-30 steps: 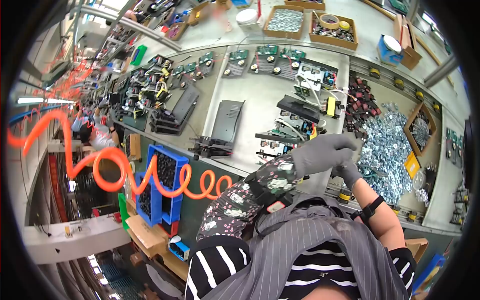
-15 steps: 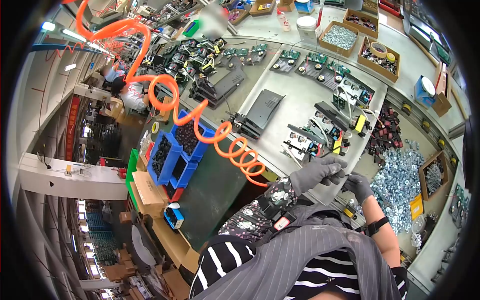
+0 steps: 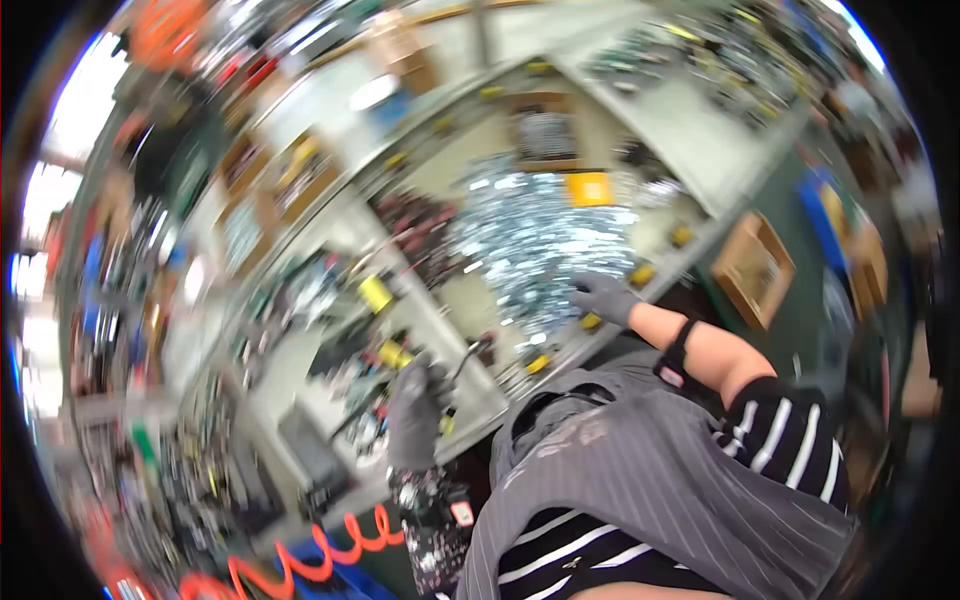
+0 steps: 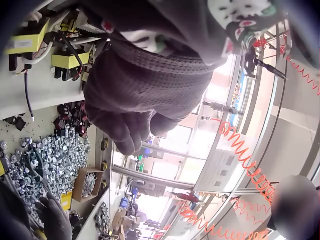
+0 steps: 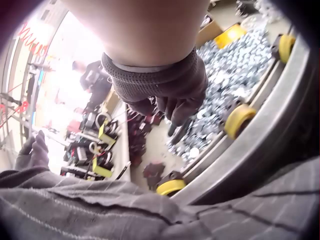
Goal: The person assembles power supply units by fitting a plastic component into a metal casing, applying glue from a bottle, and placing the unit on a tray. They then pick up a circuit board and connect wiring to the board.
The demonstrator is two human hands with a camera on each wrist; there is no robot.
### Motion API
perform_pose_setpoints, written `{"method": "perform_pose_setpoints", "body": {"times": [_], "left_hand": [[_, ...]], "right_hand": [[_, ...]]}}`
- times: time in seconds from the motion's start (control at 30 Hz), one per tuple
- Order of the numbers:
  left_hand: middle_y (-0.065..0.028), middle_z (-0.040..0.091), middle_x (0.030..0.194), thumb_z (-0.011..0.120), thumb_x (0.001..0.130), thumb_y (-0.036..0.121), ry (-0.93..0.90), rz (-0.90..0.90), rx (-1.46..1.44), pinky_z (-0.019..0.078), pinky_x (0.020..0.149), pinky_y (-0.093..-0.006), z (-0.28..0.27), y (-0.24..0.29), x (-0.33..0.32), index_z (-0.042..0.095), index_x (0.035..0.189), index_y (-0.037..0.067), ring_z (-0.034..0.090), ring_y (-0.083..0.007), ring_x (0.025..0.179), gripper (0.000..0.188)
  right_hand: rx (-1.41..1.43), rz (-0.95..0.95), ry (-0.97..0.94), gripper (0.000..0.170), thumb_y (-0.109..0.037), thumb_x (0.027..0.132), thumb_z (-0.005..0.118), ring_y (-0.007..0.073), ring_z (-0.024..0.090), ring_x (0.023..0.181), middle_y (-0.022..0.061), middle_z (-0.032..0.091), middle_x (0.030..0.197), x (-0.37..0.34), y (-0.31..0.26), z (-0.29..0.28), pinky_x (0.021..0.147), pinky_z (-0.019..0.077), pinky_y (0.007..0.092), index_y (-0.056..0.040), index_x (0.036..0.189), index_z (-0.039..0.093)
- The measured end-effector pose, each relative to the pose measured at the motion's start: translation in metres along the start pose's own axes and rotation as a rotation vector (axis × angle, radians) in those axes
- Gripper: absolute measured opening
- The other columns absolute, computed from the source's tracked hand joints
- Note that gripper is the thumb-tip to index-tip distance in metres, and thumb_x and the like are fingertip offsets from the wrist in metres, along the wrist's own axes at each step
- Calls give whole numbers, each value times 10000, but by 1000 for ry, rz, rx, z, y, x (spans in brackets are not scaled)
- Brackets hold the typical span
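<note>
My right hand [image 3: 605, 298], in a grey glove, is over the near edge of a heap of small shiny metal parts [image 3: 530, 235]. Its fingers look fairly straight in the left wrist view. In the right wrist view, the fingertips are right at a dark, slim handle-like thing [image 5: 180, 132] on the heap. My gloved left hand [image 3: 415, 412] is raised beside the circuit assemblies with yellow-wrapped blocks [image 3: 376, 293]. Its fingers [image 4: 120, 132] hang loosely curled, with nothing visible in them.
Dark red and black parts [image 3: 420, 235] lie left of the heap. A cardboard box [image 3: 545, 132] and a yellow packet [image 3: 588, 189] are at its far side. A metal rail with yellow rollers [image 5: 240, 121] borders the near edge. An orange coiled hose [image 3: 350, 540] hangs at lower left.
The head view has swung to the right and is blurred. The hands have moved apart: the right one is over the metal heap, while the left one stays by the circuit assemblies.
</note>
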State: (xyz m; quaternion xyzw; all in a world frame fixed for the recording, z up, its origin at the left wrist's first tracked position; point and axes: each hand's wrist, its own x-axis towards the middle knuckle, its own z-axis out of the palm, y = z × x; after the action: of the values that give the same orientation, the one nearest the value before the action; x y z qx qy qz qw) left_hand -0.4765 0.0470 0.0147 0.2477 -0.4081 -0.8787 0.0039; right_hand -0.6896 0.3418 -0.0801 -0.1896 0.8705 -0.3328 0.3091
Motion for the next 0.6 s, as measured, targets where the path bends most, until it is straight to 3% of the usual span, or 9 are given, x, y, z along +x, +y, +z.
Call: {"method": "perform_pose_setpoints", "body": {"times": [0.03, 0.13, 0.27, 0.5, 0.6], "left_hand": [[-66, 580, 1002, 566, 912, 295, -123, 19, -27, 504, 683, -264, -1, 1, 9, 461, 1267, 6, 576, -161, 830, 469], [-62, 593, 1004, 552, 926, 305, -23, -1, 65, 457, 647, -243, 29, 11, 17, 472, 1260, 13, 579, -154, 820, 451], [-62, 593, 1006, 511, 949, 296, -21, -58, 86, 459, 657, -237, 57, 9, 43, 472, 1257, 8, 587, -158, 832, 423], [-71, 598, 1008, 501, 953, 258, 81, -60, 90, 466, 671, -236, 99, -24, 64, 486, 1245, 5, 587, -170, 847, 387], [-69, 603, 1004, 523, 940, 275, 124, -140, 97, 464, 682, -242, 126, -42, 74, 485, 1259, 17, 584, -167, 852, 413]], "right_hand": [[-86, -61, 153, 404, -321, 808, 562, 338, 596, 953, 189, 631, 1005, -9, 19, -9, 848, 469, 394, -34, 1088, 614], [-261, 66, 318, 467, -409, 804, 573, 348, 573, 1023, 194, 614, 1084, -39, 40, -56, 897, 444, 417, -52, 1102, 613], [-435, 278, 333, 548, -472, 789, 568, 335, 523, 1132, 170, 583, 1193, -14, 91, -104, 974, 395, 414, -81, 1173, 580], [-653, 353, 370, 567, -470, 787, 562, 309, 493, 1155, 136, 540, 1232, 49, 147, -202, 981, 357, 434, -101, 1217, 527], [-731, 408, 400, 557, -472, 784, 567, 296, 487, 1151, 122, 511, 1250, 72, 176, -236, 973, 358, 421, -94, 1192, 535]]}}
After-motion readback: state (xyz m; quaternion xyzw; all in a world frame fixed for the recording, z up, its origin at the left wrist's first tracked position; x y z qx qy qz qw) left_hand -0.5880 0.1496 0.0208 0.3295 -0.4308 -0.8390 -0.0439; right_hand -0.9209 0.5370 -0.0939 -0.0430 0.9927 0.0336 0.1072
